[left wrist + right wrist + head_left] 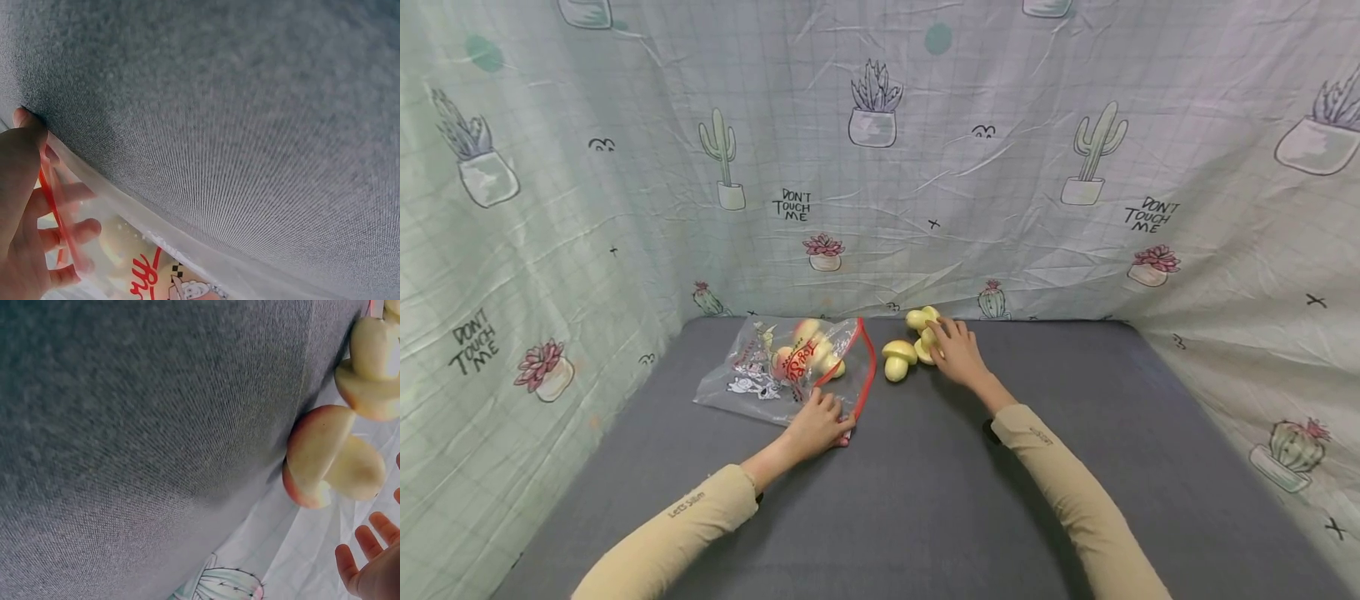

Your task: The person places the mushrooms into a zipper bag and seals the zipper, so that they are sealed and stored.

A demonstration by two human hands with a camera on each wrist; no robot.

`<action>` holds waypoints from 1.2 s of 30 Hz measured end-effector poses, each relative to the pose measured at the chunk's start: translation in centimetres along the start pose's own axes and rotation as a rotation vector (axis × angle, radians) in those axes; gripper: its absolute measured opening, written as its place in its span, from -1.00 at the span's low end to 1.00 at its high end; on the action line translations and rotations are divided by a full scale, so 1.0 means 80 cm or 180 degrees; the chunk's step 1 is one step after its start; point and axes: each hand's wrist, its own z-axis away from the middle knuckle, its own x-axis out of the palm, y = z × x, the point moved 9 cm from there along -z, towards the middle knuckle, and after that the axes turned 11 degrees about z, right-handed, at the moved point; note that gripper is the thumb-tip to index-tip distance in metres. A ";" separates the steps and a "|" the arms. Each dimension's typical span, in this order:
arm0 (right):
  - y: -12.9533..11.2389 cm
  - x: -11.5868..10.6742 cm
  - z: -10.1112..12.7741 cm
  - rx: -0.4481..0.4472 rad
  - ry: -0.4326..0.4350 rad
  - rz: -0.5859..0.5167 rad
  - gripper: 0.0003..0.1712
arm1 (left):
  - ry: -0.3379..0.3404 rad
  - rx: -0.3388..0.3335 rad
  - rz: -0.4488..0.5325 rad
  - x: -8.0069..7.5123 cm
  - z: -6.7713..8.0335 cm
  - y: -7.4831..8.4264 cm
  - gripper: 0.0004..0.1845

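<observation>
The grey surface (925, 500) is bounded at the back and on both sides by a cactus-print cloth (1000, 167). Its near half lies open, with free room on either side of the arms. The clear plastic bag (752, 375), with a red zip edge and red print, lies left of centre near the back and holds several pale yellow pieces. The left hand (816, 427) pinches the bag's red-edged mouth, grip closed on it. Loose yellow toy mushrooms (898, 358) lie just right of the bag. The right hand (957, 350) rests on that cluster, fingers straight, grip relaxed.
</observation>
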 end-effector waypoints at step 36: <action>0.016 0.031 -0.010 0.0024 -0.0440 0.0347 -0.45 | -0.0171 -0.0180 -0.0144 0.002 0.003 0.001 -0.49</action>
